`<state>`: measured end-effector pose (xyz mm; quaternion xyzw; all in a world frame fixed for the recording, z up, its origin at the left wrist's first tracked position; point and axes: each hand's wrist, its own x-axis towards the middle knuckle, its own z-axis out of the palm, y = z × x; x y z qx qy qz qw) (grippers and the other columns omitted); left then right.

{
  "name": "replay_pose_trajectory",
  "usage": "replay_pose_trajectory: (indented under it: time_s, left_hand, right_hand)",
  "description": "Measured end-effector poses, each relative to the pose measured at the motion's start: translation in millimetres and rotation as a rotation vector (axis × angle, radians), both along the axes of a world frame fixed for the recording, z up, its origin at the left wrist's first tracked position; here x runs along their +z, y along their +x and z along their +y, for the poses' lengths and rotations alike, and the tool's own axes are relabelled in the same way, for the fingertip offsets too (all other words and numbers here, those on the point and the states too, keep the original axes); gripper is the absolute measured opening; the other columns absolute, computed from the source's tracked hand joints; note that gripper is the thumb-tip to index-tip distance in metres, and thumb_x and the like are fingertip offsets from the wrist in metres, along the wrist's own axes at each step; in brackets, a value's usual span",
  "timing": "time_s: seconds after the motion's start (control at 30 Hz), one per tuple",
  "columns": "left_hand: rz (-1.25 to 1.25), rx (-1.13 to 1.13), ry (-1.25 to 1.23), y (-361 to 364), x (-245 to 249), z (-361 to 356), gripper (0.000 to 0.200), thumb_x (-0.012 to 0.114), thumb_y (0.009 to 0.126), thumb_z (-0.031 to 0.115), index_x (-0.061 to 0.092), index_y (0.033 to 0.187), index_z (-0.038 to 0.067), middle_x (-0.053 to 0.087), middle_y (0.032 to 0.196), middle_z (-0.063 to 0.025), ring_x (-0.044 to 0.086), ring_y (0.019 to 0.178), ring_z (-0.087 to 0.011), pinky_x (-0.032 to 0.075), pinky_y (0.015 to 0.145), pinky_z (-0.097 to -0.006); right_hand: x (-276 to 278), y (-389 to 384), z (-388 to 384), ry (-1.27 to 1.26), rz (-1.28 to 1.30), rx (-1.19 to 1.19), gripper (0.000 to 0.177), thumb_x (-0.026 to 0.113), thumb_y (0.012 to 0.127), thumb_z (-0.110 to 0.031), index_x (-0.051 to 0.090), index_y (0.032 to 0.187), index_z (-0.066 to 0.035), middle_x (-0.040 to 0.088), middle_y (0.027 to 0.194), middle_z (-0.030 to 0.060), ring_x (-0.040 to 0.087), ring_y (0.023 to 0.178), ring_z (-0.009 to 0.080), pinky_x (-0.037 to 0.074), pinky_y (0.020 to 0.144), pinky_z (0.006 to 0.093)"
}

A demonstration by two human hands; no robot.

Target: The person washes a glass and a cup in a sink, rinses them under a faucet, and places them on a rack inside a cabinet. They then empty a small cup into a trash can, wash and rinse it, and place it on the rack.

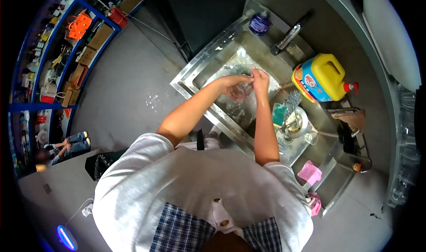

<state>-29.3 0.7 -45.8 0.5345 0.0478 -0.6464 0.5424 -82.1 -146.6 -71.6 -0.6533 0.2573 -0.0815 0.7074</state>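
Observation:
A clear glass (pixel 238 92) with a reddish rim is tilted over the metal sink basin (pixel 242 57). Around it are the fingers of my left hand (pixel 232 82). My right hand (pixel 260 80) is beside it, fingers bent together near the glass and the left fingertips; what they hold, if anything, is too small to tell. Water and suds show in the basin below. The faucet (pixel 290 35) stands behind my hands. Right of the basin lie a green scouring pad (pixel 279 114), a steel wool scrubber (pixel 293 99) and a white bowl (pixel 301 120).
A yellow jug (pixel 326 76) with a red pump and a purple bottle (pixel 259 24) stand along the sink's back. Pink cloths (pixel 309 172) lie at the right. Blue shelves (pixel 66 52) hold boxes at the far left. A person (pixel 66 147) sits below them.

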Motion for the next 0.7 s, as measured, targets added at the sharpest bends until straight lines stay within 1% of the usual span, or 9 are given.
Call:
replay_pose_trajectory:
  time_s: [0.1,0.2,0.3,0.37,0.4,0.5,0.53,0.63,0.7]
  left_hand:
    - [-0.047,-0.027,-0.091,-1,24,10,0.064,0.065,0.078,0.052,0.047,0.123,0.010,0.062,0.097,-0.0182,0.065,0.083,-0.0304,0.053,0.076,-0.0429]
    - [0.119,0.087,-0.110,-23,-68,34,0.067,0.069,0.074,0.053,0.047,0.124,0.014,0.061,0.098,-0.0174,0.063,0.082,-0.0308,0.053,0.075,-0.0434]
    - [-0.023,0.068,-0.158,60,-55,34,0.075,0.073,0.069,0.054,0.045,0.126,0.013,0.061,0.098,-0.0182,0.063,0.081,-0.0320,0.053,0.072,-0.0448]
    - [0.027,0.031,-0.099,5,-75,67,0.083,0.077,0.065,0.053,0.044,0.128,0.010,0.061,0.098,-0.0191,0.064,0.079,-0.0332,0.054,0.070,-0.0462]
    - [-0.144,0.209,0.096,-2,-25,77,0.090,0.078,0.066,0.045,0.034,0.135,0.009,0.059,0.108,-0.0204,0.060,0.096,-0.0370,0.049,0.082,-0.0462]
    - [-0.954,0.192,0.107,-1,5,112,0.098,0.078,0.064,0.039,0.025,0.140,0.009,0.056,0.116,-0.0226,0.059,0.104,-0.0336,0.048,0.087,-0.0425]
    - [-1.140,0.167,0.136,3,7,118,0.103,0.078,0.061,0.035,0.019,0.142,0.009,0.053,0.122,-0.0237,0.057,0.108,-0.0307,0.047,0.087,-0.0386]
    - [-1.100,0.193,-0.134,17,11,135,0.110,0.080,0.059,0.033,0.015,0.144,0.009,0.052,0.121,-0.0238,0.056,0.110,-0.0344,0.046,0.089,-0.0394]
    - [-1.247,-0.040,-0.198,29,13,150,0.111,0.081,0.058,0.030,0.014,0.145,0.009,0.038,0.134,-0.0265,0.042,0.124,-0.0369,0.040,0.097,-0.0392]
  right_hand:
    - [1,7,9,-0.145,-0.196,-0.118,0.033,0.066,0.085,-0.022,0.053,0.058,-0.007,0.045,0.053,-0.0046,0.036,0.048,0.0055,0.028,0.045,0.0240]
    - [-91,-18,29,0.049,0.043,-0.049,0.031,0.067,0.084,-0.020,0.055,0.059,-0.008,0.048,0.053,-0.0041,0.040,0.048,0.0065,0.030,0.046,0.0238]
    - [-50,35,45,-0.047,-0.082,-0.048,0.029,0.066,0.084,-0.025,0.057,0.062,-0.008,0.053,0.058,-0.0018,0.045,0.052,0.0081,0.035,0.049,0.0232]
    - [-35,1,64,0.029,0.058,0.043,0.035,0.062,0.087,-0.036,0.061,0.068,-0.006,0.060,0.067,0.0024,0.052,0.059,0.0101,0.040,0.052,0.0238]
    - [-57,10,66,0.177,0.060,0.018,0.040,0.055,0.090,-0.043,0.062,0.096,-0.004,0.065,0.088,0.0088,0.059,0.070,0.0151,0.046,0.061,0.0275]
    - [-3,-6,110,0.820,0.074,0.185,0.049,0.053,0.091,-0.041,0.046,0.124,-0.005,0.061,0.111,0.0133,0.061,0.090,0.0202,0.048,0.078,0.0309]
    - [-2,-9,127,0.984,-0.118,0.224,0.057,0.058,0.090,-0.028,0.031,0.135,-0.007,0.054,0.123,0.0152,0.056,0.106,0.0236,0.045,0.092,0.0354]
    - [-2,6,170,0.462,-0.338,0.050,0.058,0.063,0.086,-0.013,0.033,0.135,-0.008,0.052,0.125,0.0151,0.051,0.114,0.0232,0.043,0.095,0.0379]
    - [4,6,178,0.486,-0.357,-0.040,0.056,0.064,0.084,-0.008,0.037,0.133,-0.009,0.054,0.121,0.0144,0.054,0.109,0.0241,0.045,0.092,0.0377]
